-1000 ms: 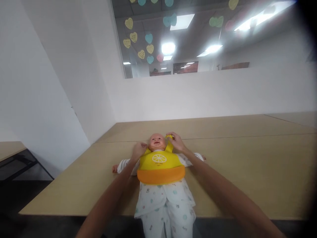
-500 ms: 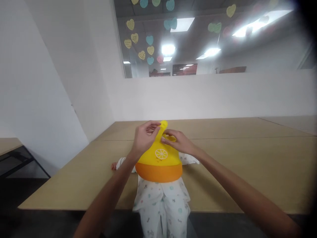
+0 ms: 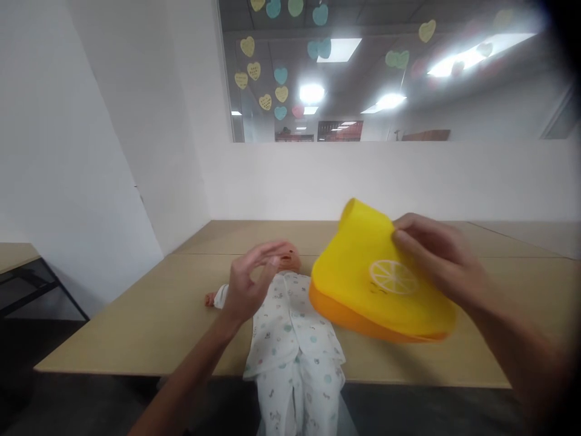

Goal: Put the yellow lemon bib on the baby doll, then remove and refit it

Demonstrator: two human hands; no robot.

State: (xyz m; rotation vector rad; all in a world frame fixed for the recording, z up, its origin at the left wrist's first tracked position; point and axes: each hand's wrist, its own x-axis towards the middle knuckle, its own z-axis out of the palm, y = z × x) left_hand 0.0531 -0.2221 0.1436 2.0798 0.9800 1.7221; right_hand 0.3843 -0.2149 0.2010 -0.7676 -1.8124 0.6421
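A baby doll (image 3: 290, 315) in white patterned pyjamas lies on its back on the wooden table (image 3: 136, 315), legs hanging over the near edge. My right hand (image 3: 436, 257) grips a yellow and orange bib (image 3: 363, 284) with a lemon print, held in the air to the right of the doll. My left hand (image 3: 249, 284) hovers over the doll's chest and chin with fingers loosely spread, holding nothing. It partly hides the doll's face.
White walls stand behind and to the left of the table. A window above the back wall shows ceiling lights and paper hearts (image 3: 276, 79). Another table edge (image 3: 18, 257) with a dark frame sits at the far left.
The bib has come off the doll's neck and moved up and to the right in my right hand. My left hand let go of the strap and now hovers open over the doll.
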